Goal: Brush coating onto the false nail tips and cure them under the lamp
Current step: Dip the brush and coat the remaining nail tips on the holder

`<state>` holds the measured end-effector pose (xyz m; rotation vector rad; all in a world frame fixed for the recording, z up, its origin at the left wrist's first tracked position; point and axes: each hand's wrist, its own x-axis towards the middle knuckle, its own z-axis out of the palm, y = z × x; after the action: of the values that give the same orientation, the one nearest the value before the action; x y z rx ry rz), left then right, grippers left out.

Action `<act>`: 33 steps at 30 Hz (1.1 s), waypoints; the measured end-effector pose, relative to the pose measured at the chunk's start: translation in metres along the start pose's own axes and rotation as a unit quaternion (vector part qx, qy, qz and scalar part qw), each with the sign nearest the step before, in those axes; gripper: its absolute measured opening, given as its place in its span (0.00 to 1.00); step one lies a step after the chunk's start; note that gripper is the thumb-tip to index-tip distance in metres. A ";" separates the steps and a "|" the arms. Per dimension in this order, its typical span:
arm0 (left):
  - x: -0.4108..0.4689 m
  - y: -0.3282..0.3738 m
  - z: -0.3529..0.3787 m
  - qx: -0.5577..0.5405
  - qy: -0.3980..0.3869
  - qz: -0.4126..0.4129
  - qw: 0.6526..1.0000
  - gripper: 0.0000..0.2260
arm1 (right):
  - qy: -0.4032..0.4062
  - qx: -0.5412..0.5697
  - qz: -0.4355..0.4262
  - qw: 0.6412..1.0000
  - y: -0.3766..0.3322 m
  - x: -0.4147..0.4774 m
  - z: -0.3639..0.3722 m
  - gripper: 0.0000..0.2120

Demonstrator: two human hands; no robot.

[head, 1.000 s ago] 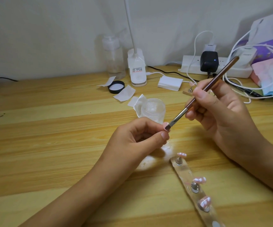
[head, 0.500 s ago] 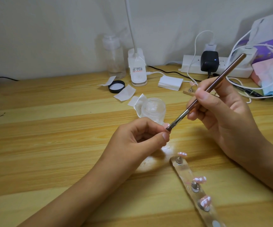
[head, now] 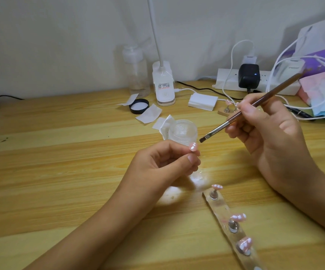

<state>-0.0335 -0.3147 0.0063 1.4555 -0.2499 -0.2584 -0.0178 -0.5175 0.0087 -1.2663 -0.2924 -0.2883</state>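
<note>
One nail tip [head: 193,147], pink with white dots: pinched between thumb and forefinger of the left hand [head: 157,166], held above the middle of the worktop [head: 60,152]. Remaining left fingers curled into the palm. The brush [head: 274,91]: gripped pen-fashion by the right hand [head: 270,141], handle slanting up to the right. Bristles just beside the tip, up and to its right, not touching. Directly behind the left fingers: clear jar [head: 183,131], uncapped, with a crumpled wipe [head: 166,125] against its left side. Near the right forearm: holder strip [head: 219,205], flat on the worktop, bearing three more tips [head: 239,217] on pegs. Behind the right hand: small wooden stand [head: 226,111] with further tips, partly hidden. Along the far edge: black lid [head: 139,106], paper squares [head: 149,114], lamp base [head: 163,84], clear bottle [head: 136,75], stack of pads [head: 202,101], power strip [head: 228,80] with plugs and white cables.
</note>
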 end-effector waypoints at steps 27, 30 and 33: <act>0.000 0.000 0.000 -0.005 -0.013 0.020 1.000 0.04 | -0.019 -0.065 -0.030 0.997 0.003 0.000 -0.001 0.06; -0.001 0.002 0.001 -0.015 -0.009 0.037 0.999 0.05 | 0.000 -0.078 -0.032 0.996 0.003 0.000 -0.003 0.06; 0.000 0.002 -0.001 -0.043 0.043 0.054 0.997 0.06 | 0.012 -0.094 -0.042 0.995 0.004 0.000 -0.003 0.08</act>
<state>-0.0328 -0.3141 0.0085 1.3596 -0.2431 -0.1177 -0.0161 -0.5196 0.0048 -1.4373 -0.3043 -0.4100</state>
